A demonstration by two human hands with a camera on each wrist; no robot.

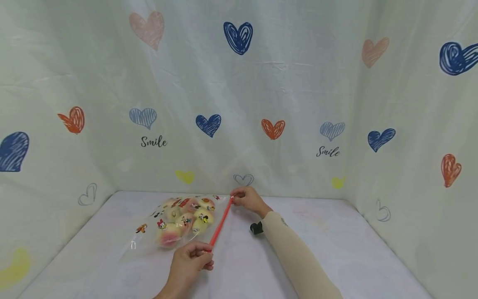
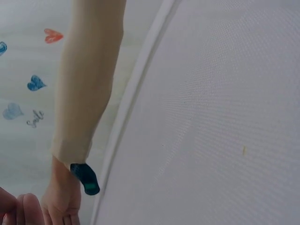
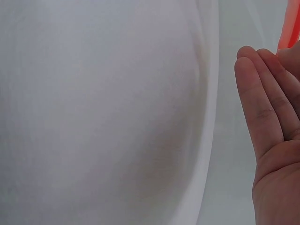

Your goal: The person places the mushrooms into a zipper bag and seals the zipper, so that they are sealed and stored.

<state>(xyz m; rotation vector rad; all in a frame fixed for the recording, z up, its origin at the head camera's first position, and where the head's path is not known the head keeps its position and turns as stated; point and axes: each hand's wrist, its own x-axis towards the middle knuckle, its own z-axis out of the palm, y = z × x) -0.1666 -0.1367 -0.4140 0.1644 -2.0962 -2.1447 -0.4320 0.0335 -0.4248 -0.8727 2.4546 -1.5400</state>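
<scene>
In the head view, a clear plastic bag [image 1: 143,241] printed with cartoon figures lies on the table, several pink-and-yellow peaches [image 1: 169,236] inside. A red strip [image 1: 221,224] runs along the bag's right edge. Its near end is pinched between the thumb and fingers of my left hand [image 1: 190,261]. At the far end, my right hand [image 1: 249,200] pinches the strip's tip. The right wrist view catches a bit of the red strip [image 3: 289,28] beside the thumb and fingers of the right hand [image 3: 276,112]. Only fingertips [image 2: 28,211] of the left hand show in the left wrist view.
A white cloth covers the table [image 1: 317,232]. Pale curtains [image 1: 291,83] with printed hearts enclose it at the back and sides. A small black object [image 1: 256,227] sits at the right wrist, by the beige sleeve [image 1: 298,257].
</scene>
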